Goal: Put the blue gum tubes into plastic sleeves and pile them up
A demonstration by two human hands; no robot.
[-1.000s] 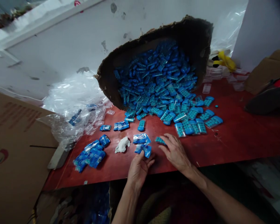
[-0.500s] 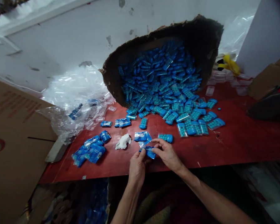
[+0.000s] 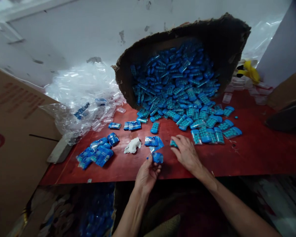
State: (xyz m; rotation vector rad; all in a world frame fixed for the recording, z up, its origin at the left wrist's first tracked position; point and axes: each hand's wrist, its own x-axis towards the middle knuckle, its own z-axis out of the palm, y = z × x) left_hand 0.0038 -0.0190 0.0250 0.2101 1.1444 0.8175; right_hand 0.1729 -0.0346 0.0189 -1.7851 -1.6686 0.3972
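Your left hand (image 3: 148,171) holds a small, shiny blue plastic packet (image 3: 158,158) near the front edge of a glossy red table (image 3: 128,169), thumb and fingers pinched on its near side. At 1 o'clock from the packet, with 12 toward the wall, your right hand (image 3: 186,153) has its thumb and fingertips closed about a clear container of turquoise balls (image 3: 173,143); whether it is lifted you cannot tell.

Just beyond the packet at 12, flat blue-and-clear wrappers (image 3: 151,141) overlap. Farther on, a lone blue-capped container (image 3: 155,127) lies between them and a tipped, ragged-edged brown cardboard box (image 3: 123,89), from which a heap of similar blue-capped containers (image 3: 177,82) spills. Its front row (image 3: 207,135) lies at 2, past your right hand.

A crumpled white tissue (image 3: 133,145) sits at 10, between your packet and a pile of filled blue packets (image 3: 98,153) near 9. Behind the pile, at 10, clear plastic sheeting (image 3: 81,85) bulges beside a large brown carton (image 3: 12,138).
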